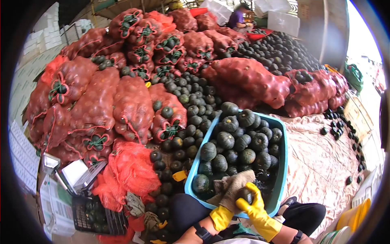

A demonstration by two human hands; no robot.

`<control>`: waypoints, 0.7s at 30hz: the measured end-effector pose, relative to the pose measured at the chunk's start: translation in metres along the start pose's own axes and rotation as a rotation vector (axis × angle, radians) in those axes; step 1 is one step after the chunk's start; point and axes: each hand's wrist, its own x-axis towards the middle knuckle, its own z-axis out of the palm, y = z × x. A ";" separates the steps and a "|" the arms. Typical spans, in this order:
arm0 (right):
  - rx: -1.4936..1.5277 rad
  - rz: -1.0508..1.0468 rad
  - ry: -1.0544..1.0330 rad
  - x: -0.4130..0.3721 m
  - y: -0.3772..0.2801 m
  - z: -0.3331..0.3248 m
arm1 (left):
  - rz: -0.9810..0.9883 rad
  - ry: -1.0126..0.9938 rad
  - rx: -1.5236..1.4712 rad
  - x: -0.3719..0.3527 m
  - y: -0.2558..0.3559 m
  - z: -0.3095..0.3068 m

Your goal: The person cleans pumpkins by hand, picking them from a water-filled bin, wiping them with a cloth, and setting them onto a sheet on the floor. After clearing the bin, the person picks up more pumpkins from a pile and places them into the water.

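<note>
A blue tub (284,162) full of dark green squashes (225,140) stands before me, with some water at its near right. Over its near edge, my right hand (256,207) in a yellow glove has its fingers wrapped round a dark squash (245,196). My left hand (222,215), gloved in yellow at the wrist, is mostly covered by a brown cloth (237,185) that lies against the same squash. The fingers of my left hand are hidden under the cloth.
Red net sacks (134,105) of squashes are stacked at the left and back. Loose squashes (280,51) form a heap at the back right, near a seated person (239,18). Empty red nets (130,173), a black crate (95,215) and a pale sheet (313,158) lie around.
</note>
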 end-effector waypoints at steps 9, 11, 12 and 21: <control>-0.260 -0.141 0.051 -0.003 0.000 -0.006 | -0.863 -0.118 -1.182 0.005 -0.033 0.012; -0.349 -0.291 0.006 0.009 -0.003 -0.015 | -0.654 -0.169 -0.828 0.005 -0.031 0.004; -0.317 -0.317 0.085 0.023 0.018 -0.021 | -0.600 -0.181 -0.770 0.005 -0.031 0.006; -0.032 0.164 0.046 0.038 0.005 -0.038 | -0.015 -0.259 0.733 0.010 -0.038 0.015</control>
